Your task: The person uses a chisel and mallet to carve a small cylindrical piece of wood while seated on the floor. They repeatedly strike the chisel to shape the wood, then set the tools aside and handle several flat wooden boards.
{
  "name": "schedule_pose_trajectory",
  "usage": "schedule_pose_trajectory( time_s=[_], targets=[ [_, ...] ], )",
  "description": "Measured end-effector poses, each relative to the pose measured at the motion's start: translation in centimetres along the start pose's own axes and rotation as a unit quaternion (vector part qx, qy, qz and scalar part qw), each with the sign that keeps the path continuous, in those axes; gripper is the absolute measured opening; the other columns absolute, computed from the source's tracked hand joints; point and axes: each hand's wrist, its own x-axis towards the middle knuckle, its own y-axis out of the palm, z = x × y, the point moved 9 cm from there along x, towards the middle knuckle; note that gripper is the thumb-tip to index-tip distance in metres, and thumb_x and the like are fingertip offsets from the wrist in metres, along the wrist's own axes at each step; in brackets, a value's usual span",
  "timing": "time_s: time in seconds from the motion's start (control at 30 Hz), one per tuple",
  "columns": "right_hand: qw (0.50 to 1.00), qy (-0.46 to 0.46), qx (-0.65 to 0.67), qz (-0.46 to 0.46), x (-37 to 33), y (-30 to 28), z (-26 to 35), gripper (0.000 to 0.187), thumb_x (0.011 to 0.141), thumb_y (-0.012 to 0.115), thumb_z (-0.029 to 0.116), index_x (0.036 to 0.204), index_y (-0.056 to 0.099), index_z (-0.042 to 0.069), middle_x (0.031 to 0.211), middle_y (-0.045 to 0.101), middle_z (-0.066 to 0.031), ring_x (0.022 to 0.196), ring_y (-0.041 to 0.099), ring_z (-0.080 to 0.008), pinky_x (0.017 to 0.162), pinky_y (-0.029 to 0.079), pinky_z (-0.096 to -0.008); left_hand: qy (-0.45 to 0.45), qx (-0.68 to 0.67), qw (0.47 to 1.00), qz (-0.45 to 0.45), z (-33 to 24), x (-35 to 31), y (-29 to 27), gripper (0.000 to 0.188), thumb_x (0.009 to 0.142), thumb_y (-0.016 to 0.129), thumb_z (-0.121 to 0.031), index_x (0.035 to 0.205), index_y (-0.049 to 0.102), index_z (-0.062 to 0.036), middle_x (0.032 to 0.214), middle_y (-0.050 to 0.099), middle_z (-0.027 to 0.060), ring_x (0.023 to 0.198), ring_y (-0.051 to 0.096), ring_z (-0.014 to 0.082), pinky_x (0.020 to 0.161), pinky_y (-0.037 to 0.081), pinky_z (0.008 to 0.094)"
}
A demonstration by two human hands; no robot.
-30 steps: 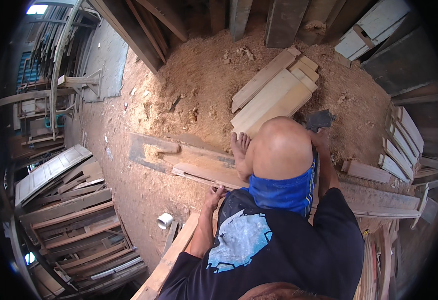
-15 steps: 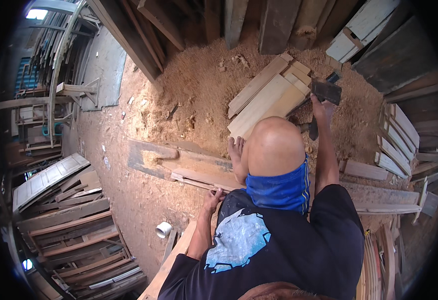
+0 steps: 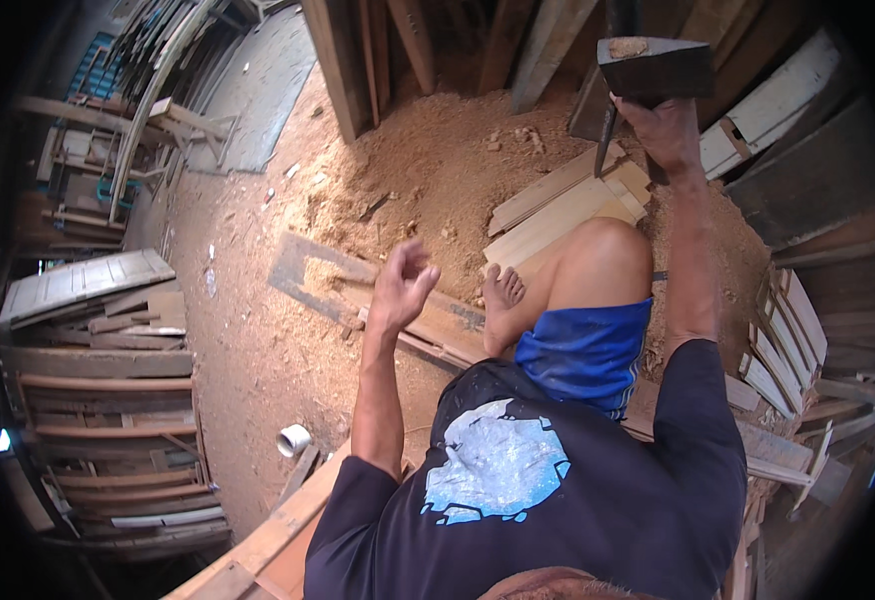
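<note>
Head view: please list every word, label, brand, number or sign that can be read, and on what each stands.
None can be read.
The black shirt bears a pale blue patch without legible letters.
The dark block-shaped tool in the right hand shows none either.

Dark block (image 3: 660, 73) — gripped, slim rod (image 3: 606, 140) — alongside

1. Dusty brown floor (image 3: 248, 350)'s wearing loose tan wood shavings (image 3: 433, 150).
2. Flat pale wooden boards (image 3: 538, 235) are sitting piled on those.
3. Long grey-brown wooden plank (image 3: 291, 268)'s lying there too.
4. Stubby white hollow cylinder (image 3: 295, 440)'s chilling there.
</note>
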Motion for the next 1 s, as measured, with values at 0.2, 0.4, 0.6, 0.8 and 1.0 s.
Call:
schedule_pose_trajectory(
  time_s=[0.2,0.4,0.6,0.8,1.0],
  targets=[
    [0.964,0.043,0.098,0.241,-3.2,12.9,8.6,0.032,0.085,0.074,0.0,0.116,0.069,0.0,0.109,0.074,-0.0053,0.099,0.068,-0.0131,0.087,0.055,-0.0311,0.25,-0.339,0.906,-0.045,-15.6,3.4,-4.1,0.087,0.094,0.073,-0.043,0.155,0.03,0.0006,0.138,0.057,0.0204,0.127,0.057,0.0284,0.111,0.044,0.0402],
    [0.882,0.078,0.296,0.357,-15.4,24.6,12.9,0.044,0.086,0.072,-0.008,0.128,0.059,0.0,0.113,0.07,-0.0056,0.104,0.065,-0.0128,0.089,0.056,-0.0303,0.161,-0.535,0.829,-0.022,-10.5,-0.6,-5.0,0.046,0.102,0.065,-0.031,0.133,0.049,-0.0012,0.112,0.068,0.0139,0.096,0.068,0.0159,0.086,0.057,0.0293],
    [0.88,0.21,0.213,0.369,-22.6,26.6,7.5,0.024,0.082,0.071,0.001,0.106,0.07,-0.001,0.101,0.069,-0.0036,0.092,0.062,-0.0127,0.083,0.052,-0.0309,0.068,-0.476,0.837,-0.261,1.1,-7.7,-8.6,0.019,0.101,0.069,-0.021,0.106,0.056,-0.0072,0.083,0.06,0.0032,0.065,0.059,0.0108,0.056,0.05,0.0259],
    [0.892,0.276,0.126,0.335,-26.4,22.6,1.7,0.02,0.083,0.074,0.007,0.102,0.071,0.002,0.099,0.069,-0.0022,0.093,0.062,-0.012,0.086,0.051,-0.0321,0.027,-0.405,0.854,-0.326,8.0,-10.2,-7.0,0.013,0.095,0.071,-0.01,0.094,0.058,-0.0087,0.07,0.061,0.0005,0.058,0.06,0.0093,0.054,0.051,0.0256],
    [0.89,0.282,0.139,0.33,-27.4,21.0,0.8,0.019,0.083,0.074,0.01,0.1,0.072,0.002,0.099,0.07,-0.0015,0.092,0.062,-0.0116,0.086,0.051,-0.0314,0.023,-0.403,0.847,-0.347,10.2,-11.0,-5.6,0.013,0.094,0.071,-0.008,0.093,0.058,-0.0083,0.07,0.061,0.0,0.057,0.06,0.0092,0.053,0.051,0.0255]
  ],
)
